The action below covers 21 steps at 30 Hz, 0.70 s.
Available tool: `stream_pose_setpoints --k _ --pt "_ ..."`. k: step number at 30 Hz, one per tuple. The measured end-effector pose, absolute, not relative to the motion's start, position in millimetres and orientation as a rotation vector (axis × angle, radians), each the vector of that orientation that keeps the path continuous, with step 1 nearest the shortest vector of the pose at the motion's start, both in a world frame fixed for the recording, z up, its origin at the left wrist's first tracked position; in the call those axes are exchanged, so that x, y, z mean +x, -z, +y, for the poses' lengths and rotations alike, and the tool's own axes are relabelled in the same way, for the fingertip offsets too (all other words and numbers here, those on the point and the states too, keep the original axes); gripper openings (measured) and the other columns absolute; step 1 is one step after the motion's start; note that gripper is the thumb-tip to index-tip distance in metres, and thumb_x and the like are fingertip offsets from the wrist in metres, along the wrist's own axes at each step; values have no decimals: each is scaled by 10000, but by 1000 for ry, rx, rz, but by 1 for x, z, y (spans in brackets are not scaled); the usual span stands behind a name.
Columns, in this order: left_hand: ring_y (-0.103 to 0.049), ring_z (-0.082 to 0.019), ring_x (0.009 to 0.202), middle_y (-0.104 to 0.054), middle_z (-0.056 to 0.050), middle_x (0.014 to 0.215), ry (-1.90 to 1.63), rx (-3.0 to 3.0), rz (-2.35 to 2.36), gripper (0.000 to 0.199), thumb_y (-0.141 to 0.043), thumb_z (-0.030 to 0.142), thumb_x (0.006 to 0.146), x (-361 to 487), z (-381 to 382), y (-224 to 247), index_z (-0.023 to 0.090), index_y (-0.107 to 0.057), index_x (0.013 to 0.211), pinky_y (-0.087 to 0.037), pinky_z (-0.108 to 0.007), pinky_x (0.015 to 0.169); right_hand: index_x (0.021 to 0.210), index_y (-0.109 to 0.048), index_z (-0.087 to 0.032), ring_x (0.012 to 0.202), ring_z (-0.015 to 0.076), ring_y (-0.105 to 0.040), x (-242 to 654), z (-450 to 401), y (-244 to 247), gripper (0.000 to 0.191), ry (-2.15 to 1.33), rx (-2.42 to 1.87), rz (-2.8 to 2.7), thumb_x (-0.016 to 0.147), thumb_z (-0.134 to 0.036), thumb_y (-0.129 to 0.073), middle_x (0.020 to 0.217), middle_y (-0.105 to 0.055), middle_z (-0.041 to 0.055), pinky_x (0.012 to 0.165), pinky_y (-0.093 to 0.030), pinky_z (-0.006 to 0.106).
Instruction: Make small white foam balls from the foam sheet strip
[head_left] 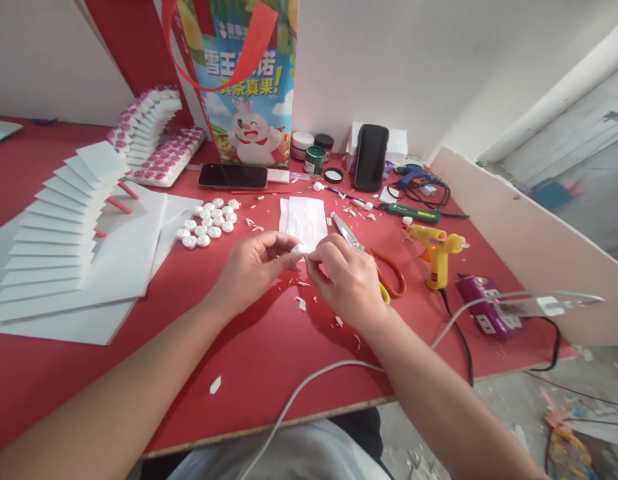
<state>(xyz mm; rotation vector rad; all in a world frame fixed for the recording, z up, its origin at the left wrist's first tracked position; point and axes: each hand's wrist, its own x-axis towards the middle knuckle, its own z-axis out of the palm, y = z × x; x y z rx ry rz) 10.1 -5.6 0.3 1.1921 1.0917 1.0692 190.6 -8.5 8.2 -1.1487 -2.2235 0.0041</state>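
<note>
Between the fingertips of my left hand (pixel 261 263) is a small white rosette (pixel 298 249), partly covered by the fingers. My right hand (pixel 346 277) is closed in a pinch at the rosette's right edge, its thumb and forefinger meeting there. Behind both hands lies a stack of white paper sheets (pixel 309 219). Scissors (pixel 349 233) with orange handles rest just beyond my right hand, partly hidden by it. To the left of my left hand sits a cluster of several finished-looking white rosettes (pixel 215 215). White scraps (pixel 301 303) are scattered beneath the hands.
A yellow glue gun (pixel 436 252), a purple box (pixel 489 307) and a green-handled tool (pixel 413 213) lie to the right. A white cable (pixel 333 365) crosses the front. Fanned white boards (pixel 49 247) stand left. Phones (pixel 232 176), paint jars (pixel 315 160) and a printed bag (pixel 253 127) are behind.
</note>
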Motion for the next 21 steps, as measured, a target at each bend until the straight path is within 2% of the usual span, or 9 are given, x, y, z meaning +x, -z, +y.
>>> stream_pose_setpoints --k 4,8,15,18,21 --pt "-715 -208 811 -751 -48 862 -1112 1204 1084 363 -842 442 752 7 -4 0 179 -723 973 -576 -338 811 770 -587 -207 631 135 -527 190 -11 -11 194 -188 -1108 -2180 948 -197 -511 792 -635 43 564 -358 279" --pt "-728 -199 830 -759 -34 855 -1130 1226 1079 325 -810 420 800 5 -3 2 195 -730 1021 -578 -323 839 743 -626 -210 621 123 -519 193 -8 -15 167 -518 -1140 -1813 904 -248 -654 735 -629 13 592 -407 277" --pt "-748 -204 861 -774 -54 982 -1117 1294 1040 297 -768 406 850 9 -7 0 199 -753 1062 -601 -300 796 750 -696 -165 477 61 -388 192 3 -16 231 -1352 -1089 -1162 760 -370 -803 591 -581 -31 475 -307 248" --pt "-750 -199 869 -779 -56 997 -1120 1320 997 269 -759 381 864 10 -8 -1 197 -757 1061 -599 -304 834 694 -659 -161 470 46 -358 190 4 -17 300 -1612 -1066 -995 670 -366 -877 524 -503 -60 462 -272 227" --pt "-746 -187 852 -782 -54 1007 -1122 1335 972 242 -754 361 870 11 -9 -2 198 -760 1049 -595 -299 844 665 -625 -161 465 42 -361 188 4 -17 328 -1729 -1042 -898 630 -325 -907 498 -481 -70 459 -272 214"
